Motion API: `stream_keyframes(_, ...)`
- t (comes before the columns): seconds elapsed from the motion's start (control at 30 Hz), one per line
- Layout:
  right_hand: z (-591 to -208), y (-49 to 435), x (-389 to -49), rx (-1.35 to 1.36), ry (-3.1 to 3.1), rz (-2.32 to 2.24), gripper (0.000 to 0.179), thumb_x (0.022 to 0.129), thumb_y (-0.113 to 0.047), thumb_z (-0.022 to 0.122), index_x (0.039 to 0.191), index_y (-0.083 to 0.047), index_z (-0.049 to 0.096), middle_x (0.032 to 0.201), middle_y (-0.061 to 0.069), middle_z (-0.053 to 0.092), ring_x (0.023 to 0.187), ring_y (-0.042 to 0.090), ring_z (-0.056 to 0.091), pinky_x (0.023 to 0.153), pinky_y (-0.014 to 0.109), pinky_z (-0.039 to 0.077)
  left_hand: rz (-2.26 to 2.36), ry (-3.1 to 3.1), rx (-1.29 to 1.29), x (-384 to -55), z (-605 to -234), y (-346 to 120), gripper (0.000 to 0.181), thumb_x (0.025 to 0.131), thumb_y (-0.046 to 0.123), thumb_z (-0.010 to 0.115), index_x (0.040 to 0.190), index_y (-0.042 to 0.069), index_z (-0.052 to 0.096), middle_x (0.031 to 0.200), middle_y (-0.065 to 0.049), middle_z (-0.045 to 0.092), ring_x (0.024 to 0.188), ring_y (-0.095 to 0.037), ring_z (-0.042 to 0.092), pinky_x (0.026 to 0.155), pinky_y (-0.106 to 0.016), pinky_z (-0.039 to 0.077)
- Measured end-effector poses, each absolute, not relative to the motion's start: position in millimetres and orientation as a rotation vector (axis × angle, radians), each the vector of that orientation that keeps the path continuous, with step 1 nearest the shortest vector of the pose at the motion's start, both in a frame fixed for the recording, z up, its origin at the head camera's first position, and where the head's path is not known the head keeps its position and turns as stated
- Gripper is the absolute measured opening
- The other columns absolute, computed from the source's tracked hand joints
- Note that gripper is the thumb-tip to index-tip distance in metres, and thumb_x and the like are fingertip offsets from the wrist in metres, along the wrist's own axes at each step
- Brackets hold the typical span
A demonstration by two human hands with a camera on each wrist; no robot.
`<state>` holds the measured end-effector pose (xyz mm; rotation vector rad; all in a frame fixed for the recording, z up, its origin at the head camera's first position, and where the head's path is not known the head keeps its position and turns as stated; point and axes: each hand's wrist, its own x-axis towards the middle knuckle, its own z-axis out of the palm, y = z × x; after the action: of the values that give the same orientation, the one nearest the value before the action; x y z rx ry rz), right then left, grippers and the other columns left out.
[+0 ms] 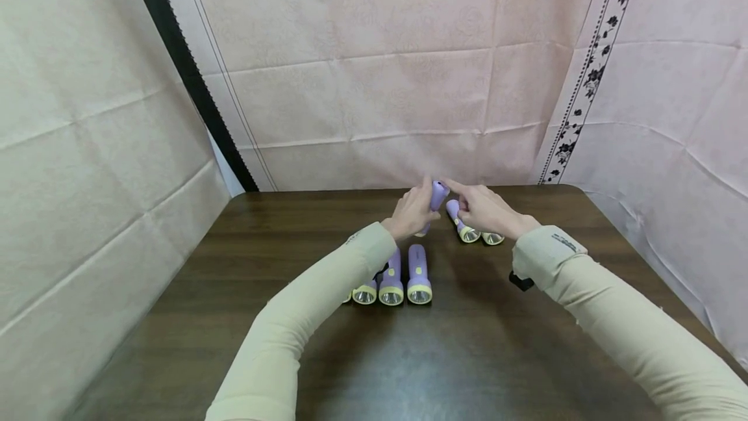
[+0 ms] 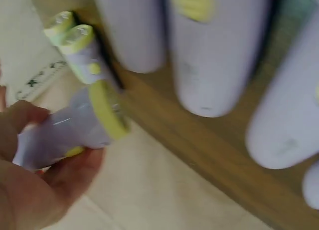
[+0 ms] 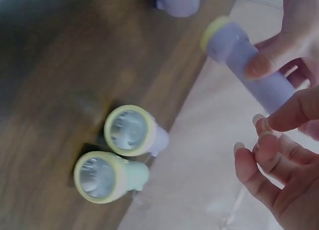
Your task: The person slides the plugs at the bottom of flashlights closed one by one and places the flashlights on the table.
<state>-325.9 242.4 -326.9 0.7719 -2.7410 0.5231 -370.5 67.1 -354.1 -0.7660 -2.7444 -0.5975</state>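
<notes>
The left hand (image 1: 413, 211) is clamped round the body of a purple flashlight (image 1: 439, 195), its thumb on one side and fingers on the other. The flashlight's long axis is tilted: the yellow-rimmed lens end slants down and back toward the person, while the tail end rises away on the far side of the left hand, over toward the right hand (image 1: 489, 210). The right hand's index finger reaches out to that tail end, its other fingers loosely bent; whether the fingertip touches the tail cannot be told for certain.

On the near side of the left hand, a row of flashlights (image 1: 419, 271) lies on the table (image 1: 491, 369), lenses toward the person and tails pointing away. The left sleeve (image 1: 310, 304) crosses over the row and covers part of it. Just below the right hand lie two more: a second purple flashlight (image 3: 130, 131), slanted with its tail away and toward the left hand, and a green-bodied flashlight (image 3: 137, 175) right beside it, mostly hidden by the right hand in the head view. A pale cloth (image 1: 380, 96) hangs beyond both hands, behind the far table edge. The held flashlight sits within the left hand's grasp, between the two hands and raised off the table.
</notes>
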Motion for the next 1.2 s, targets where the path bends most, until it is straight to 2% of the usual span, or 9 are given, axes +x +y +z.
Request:
stream_keyframes(0.17,-315,245,-328,0.711,-2.764,0.541,0.068,0.082,0.001,0.052,0.148,-0.003,0.034,0.070,0.003,0.058,0.058,0.013,0.048,0.055,0.028,0.038,-0.556,-2.889,-0.674,-357,-346,80,0.068,0.078,0.029,0.079,0.124,0.019,0.032,0.092,-0.011,0.067,0.078,-0.030,0.067,0.062,-0.039,0.050)
stream_keyframes(0.23,-312,245,-329,0.685,-2.786,0.536,0.068,0.083,0.000,0.051,0.148,-0.004,0.033,0.072,0.004,0.058,0.060,0.014,0.048,0.057,0.028,0.039,-0.531,-2.939,-0.662,-351,-346,84,0.069,0.078,0.032,0.078,0.130,0.021,0.034,0.095,-0.012,0.067,0.081,-0.030,0.067,0.063,-0.039,0.050)
stream_keyframes(0.37,-312,244,-329,0.657,-2.817,0.537,0.067,0.083,-0.002,0.050,0.148,-0.004,0.034,0.073,0.004,0.058,0.062,0.015,0.049,0.057,0.029,0.039,-0.456,-3.022,-0.665,-340,-350,92,0.065,0.078,0.034,0.076,0.131,0.018,0.043,0.099,-0.010,0.066,0.083,-0.026,0.066,0.065,-0.034,0.051)
stream_keyframes(0.5,-315,244,-330,0.651,-2.826,0.533,0.062,0.084,-0.003,0.052,0.145,-0.003,0.039,0.073,0.004,0.060,0.062,0.015,0.051,0.057,0.029,0.041,-0.416,-3.116,-0.666,-330,-359,98,0.051,0.078,0.035,0.077,0.118,0.014,0.052,0.094,-0.007,0.068,0.065,-0.020,0.067,0.059,-0.028,0.050)
stream_keyframes(0.6,-317,245,-329,0.641,-2.834,0.509,0.060,0.084,-0.004,0.053,0.143,-0.003,0.042,0.075,0.004,0.061,0.063,0.015,0.053,0.057,0.029,0.042,-0.392,-3.182,-0.646,-325,-367,103,0.041,0.077,0.035,0.078,0.104,0.014,0.057,0.089,-0.005,0.068,0.054,-0.017,0.062,0.052,-0.027,0.049)
stream_keyframes(0.73,-317,248,-329,0.635,-2.852,0.501,0.058,0.084,-0.004,0.054,0.142,-0.004,0.043,0.076,0.004,0.062,0.064,0.015,0.054,0.058,0.030,0.042,-0.307,-3.233,-0.625,-324,-378,107,0.032,0.077,0.036,0.078,0.092,0.014,0.060,0.084,-0.003,0.067,0.054,-0.015,0.060,0.050,-0.027,0.048)
stream_keyframes(1.0,-316,255,-328,0.636,-2.861,0.504,0.057,0.084,-0.004,0.053,0.140,-0.004,0.045,0.078,0.005,0.064,0.067,0.015,0.056,0.059,0.030,0.044,-0.209,-3.263,-0.585,-323,-387,111,0.030,0.076,0.039,0.078,0.091,0.017,0.064,0.092,-0.002,0.066,0.072,-0.018,0.060,0.060,-0.035,0.049)
stream_keyframes(1.1,-318,258,-328,0.625,-2.859,0.500,0.056,0.083,-0.005,0.053,0.139,-0.004,0.046,0.077,0.004,0.063,0.067,0.016,0.055,0.059,0.030,0.043,-0.185,-3.281,-0.621,-322,-387,111,0.027,0.078,0.039,0.077,0.087,0.016,0.065,0.088,-0.002,0.068,0.066,-0.017,0.063,0.057,-0.034,0.050)
stream_keyframes(1.2,-320,261,-326,0.616,-2.853,0.493,0.053,0.083,-0.005,0.052,0.136,-0.003,0.049,0.074,0.003,0.061,0.065,0.016,0.053,0.058,0.030,0.042,-0.139,-3.302,-0.688,-323,-387,111,0.031,0.079,0.042,0.076,0.089,0.014,0.065,0.087,-0.004,0.067,0.055,-0.015,0.064,0.050,-0.029,0.051)
